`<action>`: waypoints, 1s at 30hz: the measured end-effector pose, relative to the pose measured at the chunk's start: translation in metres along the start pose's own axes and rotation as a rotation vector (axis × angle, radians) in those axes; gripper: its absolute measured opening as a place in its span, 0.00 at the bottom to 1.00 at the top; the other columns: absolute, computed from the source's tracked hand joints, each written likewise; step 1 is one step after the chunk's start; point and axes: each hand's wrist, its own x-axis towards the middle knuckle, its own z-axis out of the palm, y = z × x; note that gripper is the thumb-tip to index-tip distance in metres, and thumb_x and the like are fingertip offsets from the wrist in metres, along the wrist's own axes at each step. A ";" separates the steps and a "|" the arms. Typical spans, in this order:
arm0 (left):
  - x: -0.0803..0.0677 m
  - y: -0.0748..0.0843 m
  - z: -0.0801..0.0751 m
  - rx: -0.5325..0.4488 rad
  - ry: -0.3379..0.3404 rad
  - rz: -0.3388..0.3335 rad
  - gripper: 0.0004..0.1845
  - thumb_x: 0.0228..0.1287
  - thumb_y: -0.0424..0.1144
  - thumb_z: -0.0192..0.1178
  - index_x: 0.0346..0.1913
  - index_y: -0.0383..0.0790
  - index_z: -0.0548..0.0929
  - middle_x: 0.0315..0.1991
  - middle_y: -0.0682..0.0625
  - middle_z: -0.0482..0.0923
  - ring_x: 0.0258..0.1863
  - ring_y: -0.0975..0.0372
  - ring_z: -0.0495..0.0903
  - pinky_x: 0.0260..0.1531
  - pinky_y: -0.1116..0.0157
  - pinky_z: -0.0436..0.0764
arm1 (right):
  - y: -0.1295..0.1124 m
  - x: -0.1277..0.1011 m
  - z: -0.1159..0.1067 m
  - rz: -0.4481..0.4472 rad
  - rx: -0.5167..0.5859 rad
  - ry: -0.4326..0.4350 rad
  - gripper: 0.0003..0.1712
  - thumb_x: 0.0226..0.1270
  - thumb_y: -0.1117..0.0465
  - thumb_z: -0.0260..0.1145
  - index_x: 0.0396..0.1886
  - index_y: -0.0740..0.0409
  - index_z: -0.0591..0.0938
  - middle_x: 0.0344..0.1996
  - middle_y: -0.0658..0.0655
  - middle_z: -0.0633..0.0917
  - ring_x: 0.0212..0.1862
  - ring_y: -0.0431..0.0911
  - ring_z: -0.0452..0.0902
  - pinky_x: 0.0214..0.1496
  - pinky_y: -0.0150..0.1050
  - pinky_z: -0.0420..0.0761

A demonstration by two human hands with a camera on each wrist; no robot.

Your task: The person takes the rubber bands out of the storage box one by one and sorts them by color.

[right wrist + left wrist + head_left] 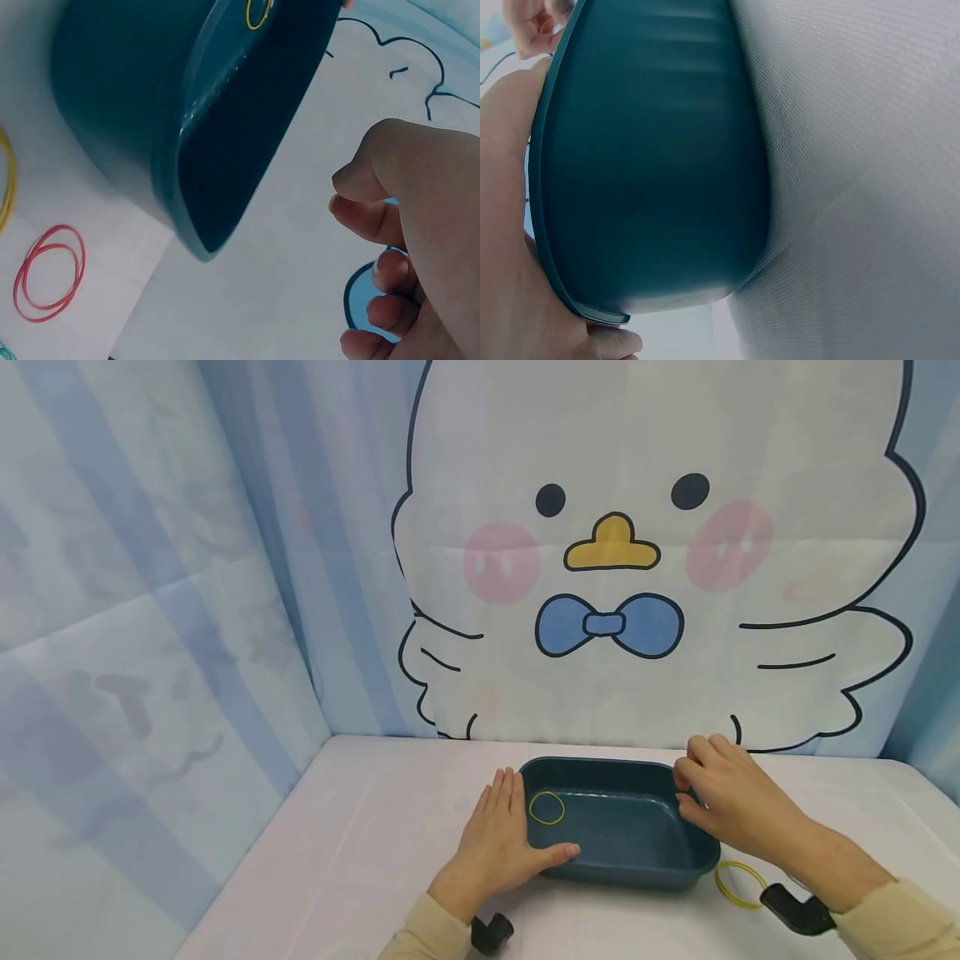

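Observation:
A dark teal rectangular bin [622,827] sits on the white-covered table. My left hand [495,839] rests against its left end, fingers straight along the rim and thumb laid over the front edge. In the left wrist view the bin's outer wall [656,157] fills the middle. A thin yellow rubber band [563,810] lies inside the bin at the left. Over the bin's right end hovers my right hand [731,789]; the right wrist view shows its fingers loosely curled, thumb and forefinger close together, with nothing visible between them.
Yellow rubber bands [721,885] lie on the table by the bin's front right corner. The right wrist view also shows a red rubber band [82,262] and part of a green one [6,354]. Behind stands a curtain [600,693] printed with a cartoon bird.

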 end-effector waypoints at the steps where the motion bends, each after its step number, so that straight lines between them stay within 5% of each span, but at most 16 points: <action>1: 0.000 0.000 0.000 -0.003 -0.001 0.000 0.68 0.50 0.85 0.45 0.79 0.34 0.44 0.80 0.39 0.42 0.81 0.51 0.41 0.79 0.51 0.49 | -0.001 0.001 0.001 -0.012 -0.001 0.017 0.19 0.43 0.60 0.80 0.23 0.46 0.74 0.28 0.46 0.67 0.34 0.43 0.60 0.34 0.37 0.61; 14: 0.001 -0.001 0.000 0.000 0.002 -0.001 0.68 0.50 0.85 0.45 0.79 0.34 0.45 0.80 0.39 0.42 0.81 0.51 0.41 0.79 0.51 0.50 | -0.018 0.016 0.005 -0.004 0.032 -0.040 0.16 0.47 0.60 0.78 0.24 0.47 0.75 0.28 0.46 0.67 0.34 0.43 0.60 0.35 0.37 0.60; 30: -0.001 0.000 0.000 -0.009 -0.011 -0.006 0.69 0.49 0.86 0.44 0.79 0.34 0.44 0.81 0.40 0.41 0.81 0.52 0.39 0.79 0.52 0.48 | -0.030 0.024 0.023 -0.097 0.061 0.045 0.17 0.43 0.62 0.77 0.23 0.46 0.75 0.26 0.44 0.65 0.31 0.41 0.57 0.33 0.36 0.61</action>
